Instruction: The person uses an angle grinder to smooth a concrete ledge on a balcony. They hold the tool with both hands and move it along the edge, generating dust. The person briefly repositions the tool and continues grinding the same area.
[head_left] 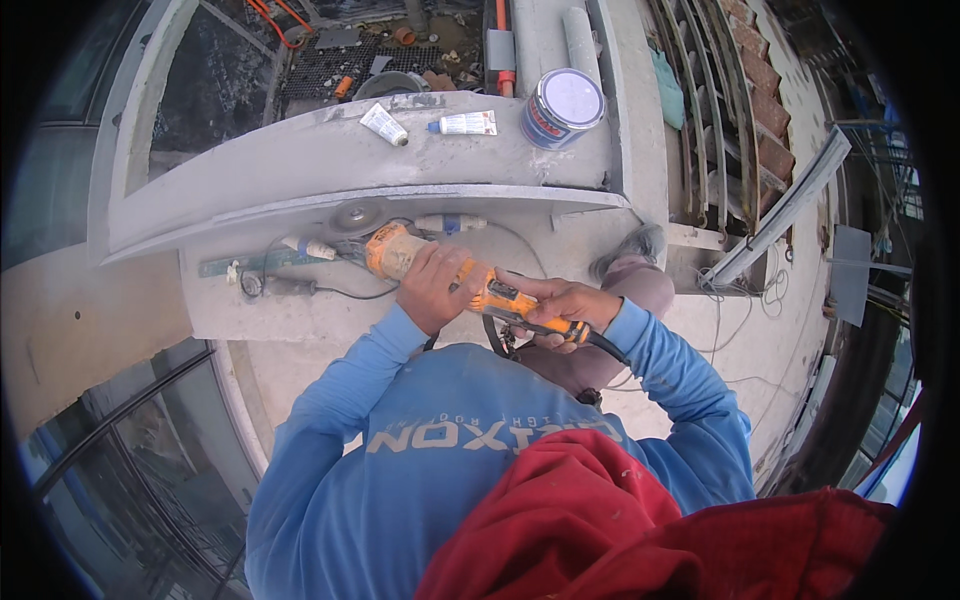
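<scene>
The grinder (pixel 507 303) is showing hard orange plastic, scuffed and dusty, while its disc (pixel 356 216), by the near edge of the ledge (pixel 290 165), is looking like dull grey metal. Toward the ledge's right end, a tin (pixel 560 115) is showing smooth blue metal under a pale lid; near the far edge, two tubes (pixel 467 123) are looking smooth and white. The ledge itself is appearing matt, powdery, stone-like. Blue sleeves (pixel 345 375) are looking soft and matt.

The left hand (pixel 437 287) held the orange grinder (pixel 503 299) mid-body, the right hand (pixel 572 302) its rear; beyond the grinder stood a can (pixel 563 110).
</scene>
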